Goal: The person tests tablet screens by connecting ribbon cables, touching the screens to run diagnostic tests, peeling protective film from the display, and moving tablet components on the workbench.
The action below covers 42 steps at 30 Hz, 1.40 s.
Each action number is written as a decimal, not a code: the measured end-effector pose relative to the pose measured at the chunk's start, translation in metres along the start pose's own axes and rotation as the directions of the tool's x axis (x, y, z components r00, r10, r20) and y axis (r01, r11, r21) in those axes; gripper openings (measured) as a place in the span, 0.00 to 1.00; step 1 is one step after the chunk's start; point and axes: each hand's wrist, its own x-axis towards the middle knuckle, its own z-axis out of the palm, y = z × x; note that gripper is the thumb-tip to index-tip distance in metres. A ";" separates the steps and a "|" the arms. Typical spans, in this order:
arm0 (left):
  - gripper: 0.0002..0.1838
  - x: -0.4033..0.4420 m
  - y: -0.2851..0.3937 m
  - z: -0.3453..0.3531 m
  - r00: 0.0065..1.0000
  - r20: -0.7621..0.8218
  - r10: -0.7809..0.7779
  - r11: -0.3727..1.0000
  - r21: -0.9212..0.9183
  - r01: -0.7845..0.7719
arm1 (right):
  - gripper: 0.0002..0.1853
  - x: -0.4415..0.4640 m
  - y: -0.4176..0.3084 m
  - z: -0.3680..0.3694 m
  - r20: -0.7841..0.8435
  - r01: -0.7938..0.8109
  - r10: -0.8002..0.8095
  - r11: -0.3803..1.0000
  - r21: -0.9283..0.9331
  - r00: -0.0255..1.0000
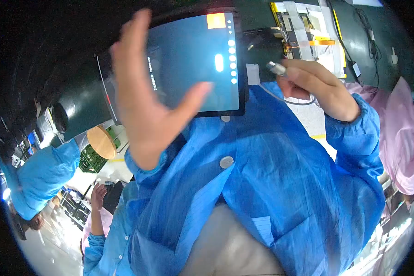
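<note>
A tablet (184,60) with a lit screen lies on the dark table, with an orange square and a column of round icons showing on it. Over its left part is my left hand (149,103), blurred, with fingers stretched out and thumb spread; whether it touches the screen I cannot tell. To the right of the tablet, my right hand (315,83) pinches a cable plug (277,69) between thumb and fingers. The plug's metal end points up and left, apart from the tablet. A thin grey cable (290,101) loops below that hand.
An opened device with yellow edges (342,43) lies at the upper right, beside a coiled black cable (375,46). A round wooden stool (102,142) and a green crate (93,159) stand at the left. Co-workers in blue (48,177) and pink (402,138) clothing are nearby.
</note>
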 end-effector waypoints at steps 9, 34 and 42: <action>0.25 -0.050 -0.076 -0.017 0.806 -0.218 -0.550 0.835 -0.133 0.534 | 0.09 0.020 0.022 0.009 -0.064 0.169 -0.500 0.407 -0.898 0.863; 0.40 -0.034 -0.058 -0.012 0.883 -0.201 -0.425 0.900 0.016 0.436 | 0.08 0.029 0.020 0.003 0.172 0.295 -0.615 0.105 -0.950 0.770; 0.53 0.012 0.001 0.110 0.973 -0.221 0.067 0.983 0.181 -0.026 | 0.09 0.028 0.020 0.007 0.167 0.342 -0.664 0.142 -0.929 0.729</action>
